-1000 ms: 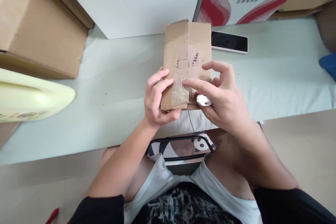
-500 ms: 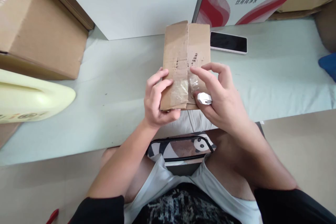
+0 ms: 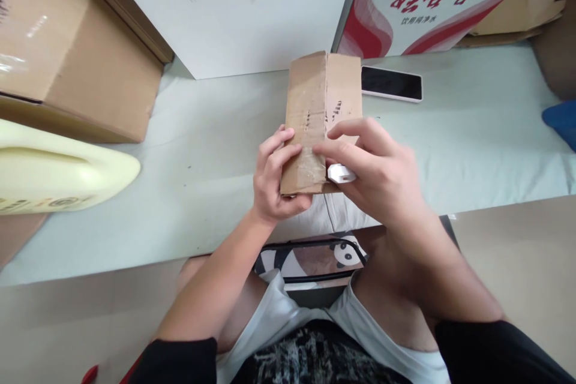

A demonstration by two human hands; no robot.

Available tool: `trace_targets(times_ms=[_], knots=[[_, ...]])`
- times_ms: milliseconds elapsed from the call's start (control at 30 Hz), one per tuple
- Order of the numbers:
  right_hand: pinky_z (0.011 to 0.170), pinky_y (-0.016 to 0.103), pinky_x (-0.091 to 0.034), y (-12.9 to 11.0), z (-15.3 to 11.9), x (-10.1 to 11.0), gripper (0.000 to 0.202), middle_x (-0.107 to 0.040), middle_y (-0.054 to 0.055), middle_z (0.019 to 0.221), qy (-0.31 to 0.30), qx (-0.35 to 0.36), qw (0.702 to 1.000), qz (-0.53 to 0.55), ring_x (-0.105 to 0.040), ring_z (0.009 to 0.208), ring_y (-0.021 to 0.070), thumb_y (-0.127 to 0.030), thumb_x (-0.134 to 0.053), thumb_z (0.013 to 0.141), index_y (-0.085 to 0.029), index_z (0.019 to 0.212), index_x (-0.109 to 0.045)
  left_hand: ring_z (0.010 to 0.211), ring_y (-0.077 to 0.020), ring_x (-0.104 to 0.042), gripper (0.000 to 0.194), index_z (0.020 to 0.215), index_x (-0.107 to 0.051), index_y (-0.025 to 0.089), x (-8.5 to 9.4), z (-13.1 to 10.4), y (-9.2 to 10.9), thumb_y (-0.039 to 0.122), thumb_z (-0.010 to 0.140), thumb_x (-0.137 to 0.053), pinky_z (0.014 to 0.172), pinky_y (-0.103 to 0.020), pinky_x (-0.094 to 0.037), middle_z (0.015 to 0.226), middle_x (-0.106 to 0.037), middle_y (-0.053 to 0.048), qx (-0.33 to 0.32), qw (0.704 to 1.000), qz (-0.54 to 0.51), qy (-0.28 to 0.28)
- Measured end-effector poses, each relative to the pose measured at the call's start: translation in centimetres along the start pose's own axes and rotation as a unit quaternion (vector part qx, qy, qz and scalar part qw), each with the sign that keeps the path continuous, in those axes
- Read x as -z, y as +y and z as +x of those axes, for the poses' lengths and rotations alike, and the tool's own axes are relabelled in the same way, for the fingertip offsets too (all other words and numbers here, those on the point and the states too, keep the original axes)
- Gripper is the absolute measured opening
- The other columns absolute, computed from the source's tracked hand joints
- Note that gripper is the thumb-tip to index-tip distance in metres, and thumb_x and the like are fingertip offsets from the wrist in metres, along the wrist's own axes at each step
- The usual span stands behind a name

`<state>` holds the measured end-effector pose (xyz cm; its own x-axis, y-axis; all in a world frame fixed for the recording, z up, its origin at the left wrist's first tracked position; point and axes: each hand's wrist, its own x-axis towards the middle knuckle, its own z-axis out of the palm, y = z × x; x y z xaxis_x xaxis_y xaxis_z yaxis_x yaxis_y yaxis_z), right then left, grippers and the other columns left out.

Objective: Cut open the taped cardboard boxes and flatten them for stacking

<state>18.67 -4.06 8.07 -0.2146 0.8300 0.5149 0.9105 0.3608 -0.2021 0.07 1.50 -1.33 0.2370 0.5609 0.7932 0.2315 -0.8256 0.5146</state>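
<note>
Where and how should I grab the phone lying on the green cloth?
I'd pinch the phone by its long edges near the right end, coming from the right. It lies flat on the green cloth, dark screen up, and looks slim enough for thumb and fingers; in this view the carton crowds its left end.

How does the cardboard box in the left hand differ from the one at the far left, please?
The held box is much smaller than the far-left box. The left hand grips the held box, while the far-left box rests untouched on the pale green cover. Both are brown cardboard.
</note>
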Motion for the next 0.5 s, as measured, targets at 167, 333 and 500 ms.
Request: trace_targets(times_ms=[167, 333, 500], knots=[[0.064, 0.023, -0.048, 0.12, 0.36, -0.51, 0.018, -0.075, 0.001, 0.102, 0.031, 0.016, 0.999, 0.016, -0.065, 0.076, 0.0092, -0.014, -0.063, 0.097, -0.026, 0.099, -0.076, 0.132, -0.0340, -0.065, 0.084, 0.144, -0.052, 0.029, 0.17, -0.10, -0.01, 0.092, 0.090, -0.040, 0.113, -0.058, -0.057, 0.142, -0.062, -0.013, -0.004, 0.999, 0.045, -0.013], [0.060, 0.024, -0.043, -0.33, 0.59, 0.06, 0.017, -0.075, 0.001, 0.101, 0.009, -0.002, 1.000, -0.005, -0.065, 0.076, 0.0101, -0.013, -0.063, 0.092, -0.024, 0.097, -0.074, 0.130, -0.0336, -0.067, 0.079, 0.141, -0.056, 0.027, 0.03, 0.12, 0.11, 0.087, 0.091, -0.048, 0.113, -0.058, -0.058, 0.140, -0.064, -0.015, -0.009, 1.000, 0.018, 0.000], [0.057, 0.024, -0.039, -0.83, 0.94, -0.02, 0.015, -0.075, 0.001, 0.096, -0.009, -0.025, 0.999, -0.039, -0.062, 0.074, 0.0104, -0.013, -0.059, 0.090, -0.023, 0.090, -0.071, 0.129, -0.0338, -0.067, 0.068, 0.141, -0.055, 0.028, 0.04, 0.01, 0.16, 0.076, 0.094, -0.054, 0.111, -0.059, -0.060, 0.141, -0.064, -0.014, -0.002, 1.000, 0.028, 0.000]])
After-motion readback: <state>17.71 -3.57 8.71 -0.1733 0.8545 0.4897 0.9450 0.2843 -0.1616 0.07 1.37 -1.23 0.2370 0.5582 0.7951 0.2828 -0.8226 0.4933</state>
